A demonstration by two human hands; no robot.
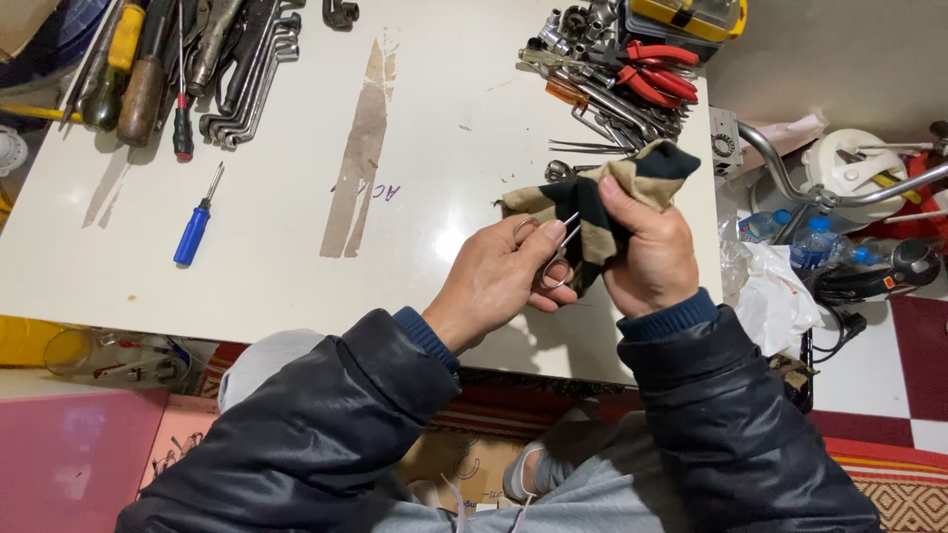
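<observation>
Item: scissors (555, 249), small, metal, ring-handled. Held in the left hand (499, 281), fingers closed around the ring handles. Blades run up into the cloth and are covered by it.

Item: cloth (610, 197), striped tan and black, bunched. Right hand (647, 252) has its fingers closed tight on it, pinching it around the scissor blades. Both hands are held above the near right part of the desk (434, 148), white, with a long worn brown streak.

Handling note: the wipe looks best done with the cloth pressed firmly on both blade faces and drawn away from the handles, blades shut, fingertips kept off the edge.

Around: blue screwdriver (195, 229) lying alone at left, well apart from the hands; heap of wrenches (247, 79) and wooden-handled tools at the far left corner; red pliers (657, 74) atop a pile of sockets and bits at the far right; water bottles (805, 242) beside the desk at right.

Not readable: blade tips and whether the blades are shut, hidden in the cloth. Objects under the desk's near left edge are blurred. The tool heaps and the yellow case (691, 15) are cut off at the top edge.
</observation>
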